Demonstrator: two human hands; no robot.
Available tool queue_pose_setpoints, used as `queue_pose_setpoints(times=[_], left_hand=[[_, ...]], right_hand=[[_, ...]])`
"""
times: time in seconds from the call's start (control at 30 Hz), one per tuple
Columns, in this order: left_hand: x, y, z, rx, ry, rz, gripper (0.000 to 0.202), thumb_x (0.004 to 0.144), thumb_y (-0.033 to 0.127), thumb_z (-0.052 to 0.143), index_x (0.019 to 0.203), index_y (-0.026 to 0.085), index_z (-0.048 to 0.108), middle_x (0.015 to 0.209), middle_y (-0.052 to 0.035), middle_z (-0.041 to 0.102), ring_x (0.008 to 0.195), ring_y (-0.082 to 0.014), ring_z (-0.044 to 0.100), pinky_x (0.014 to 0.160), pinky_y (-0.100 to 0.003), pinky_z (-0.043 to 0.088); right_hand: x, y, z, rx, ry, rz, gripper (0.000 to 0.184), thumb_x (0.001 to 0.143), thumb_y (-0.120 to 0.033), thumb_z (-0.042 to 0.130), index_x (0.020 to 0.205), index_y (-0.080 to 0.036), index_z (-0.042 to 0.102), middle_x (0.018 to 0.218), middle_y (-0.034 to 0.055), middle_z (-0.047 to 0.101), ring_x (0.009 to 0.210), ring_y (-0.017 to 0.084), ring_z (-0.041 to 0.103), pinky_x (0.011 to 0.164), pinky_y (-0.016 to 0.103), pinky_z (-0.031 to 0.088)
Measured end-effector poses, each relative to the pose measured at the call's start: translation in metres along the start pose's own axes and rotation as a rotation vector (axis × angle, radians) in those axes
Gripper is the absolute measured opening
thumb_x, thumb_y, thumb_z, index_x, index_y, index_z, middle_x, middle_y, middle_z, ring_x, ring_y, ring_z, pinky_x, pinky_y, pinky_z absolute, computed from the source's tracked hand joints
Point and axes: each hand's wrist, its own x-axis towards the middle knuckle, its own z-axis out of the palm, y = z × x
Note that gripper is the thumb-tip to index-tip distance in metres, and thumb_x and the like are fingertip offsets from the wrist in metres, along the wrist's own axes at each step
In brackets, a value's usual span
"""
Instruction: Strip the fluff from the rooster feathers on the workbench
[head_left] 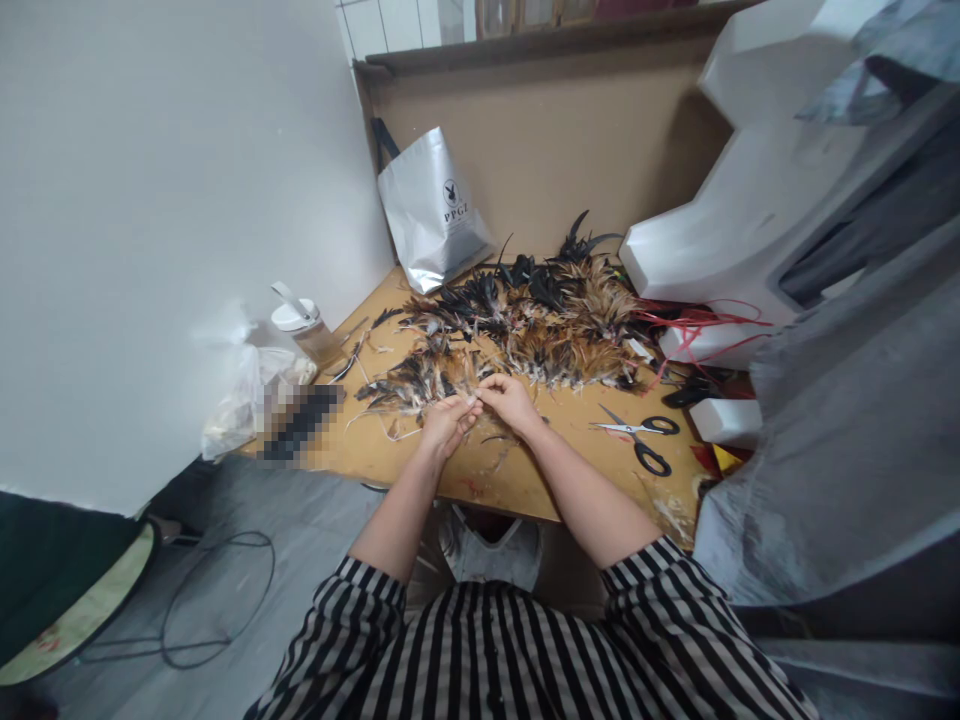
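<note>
My left hand [450, 422] and my right hand [508, 402] meet over the front of the table, fingertips pinched together. Between them is a small pale feather [472, 392], mostly covered by the fingers. Just beyond my hands lies a row of brown and black feathers [420, 375]. Behind it spread larger piles of feathers, black ones [472, 300] at the back and golden-brown ones [562, 350] to the right. Scissors [636, 428] with black handles lie with their blades apart, to the right of my right forearm.
A silver bag [435, 215] leans at the back left. A lidded jug [304, 325] and a clear plastic bag [251, 395] stand at the left edge of the wooden table [577, 450]. Red strips [701, 318] trail on the right, beside white foam pieces [724, 422] and grey cloth [847, 420].
</note>
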Motion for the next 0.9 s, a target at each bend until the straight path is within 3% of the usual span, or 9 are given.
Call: queue_pose_setpoints(times=[0.13, 0.27, 0.5, 0.73, 0.9], left_hand=[[0.0014, -0.0014, 0.0006, -0.005, 0.032, 0.024, 0.012, 0.061, 0.014, 0.068, 0.066, 0.008, 0.06, 0.065, -0.0053, 0.063, 0.054, -0.0049, 0.056, 0.05, -0.012, 0.043], [0.0021, -0.0021, 0.0019, 0.013, 0.016, 0.044, 0.015, 0.059, 0.017, 0.07, 0.068, 0.009, 0.061, 0.066, -0.0051, 0.064, 0.055, -0.0056, 0.057, 0.05, -0.013, 0.043], [0.0, -0.0023, 0.004, 0.062, 0.005, 0.085, 0.017, 0.06, 0.021, 0.069, 0.071, 0.01, 0.061, 0.064, -0.0038, 0.063, 0.054, -0.0053, 0.055, 0.051, -0.015, 0.042], [-0.003, -0.0021, 0.0053, 0.092, -0.032, 0.098, 0.019, 0.061, 0.023, 0.069, 0.07, 0.009, 0.061, 0.064, -0.0049, 0.064, 0.052, -0.0057, 0.055, 0.051, -0.016, 0.041], [-0.0034, -0.0014, 0.0044, 0.099, -0.016, 0.073, 0.02, 0.061, 0.024, 0.068, 0.072, 0.009, 0.06, 0.07, -0.0062, 0.065, 0.056, -0.0068, 0.057, 0.05, -0.016, 0.042]], right_hand=[[0.0012, -0.0018, -0.0018, 0.206, -0.025, 0.141, 0.025, 0.057, -0.035, 0.067, 0.066, -0.015, 0.055, 0.048, -0.0046, 0.049, 0.042, 0.005, 0.039, 0.041, 0.018, 0.028], [0.0023, -0.0008, -0.0019, 0.307, -0.061, 0.178, 0.026, 0.056, -0.035, 0.068, 0.066, -0.016, 0.054, 0.045, -0.0056, 0.046, 0.039, 0.004, 0.035, 0.038, 0.016, 0.022], [0.001, 0.0018, 0.0004, 0.258, -0.063, 0.196, 0.026, 0.054, -0.031, 0.071, 0.065, -0.015, 0.054, 0.047, -0.0045, 0.051, 0.04, 0.004, 0.041, 0.038, 0.016, 0.029], [0.0016, 0.0008, -0.002, 0.263, -0.11, 0.31, 0.03, 0.05, -0.031, 0.073, 0.069, -0.014, 0.056, 0.049, -0.0037, 0.053, 0.041, 0.004, 0.043, 0.041, 0.017, 0.033], [0.0014, -0.0018, -0.0044, 0.188, -0.076, 0.236, 0.028, 0.053, -0.036, 0.07, 0.065, -0.015, 0.057, 0.048, -0.0044, 0.051, 0.04, 0.004, 0.04, 0.04, 0.018, 0.029]])
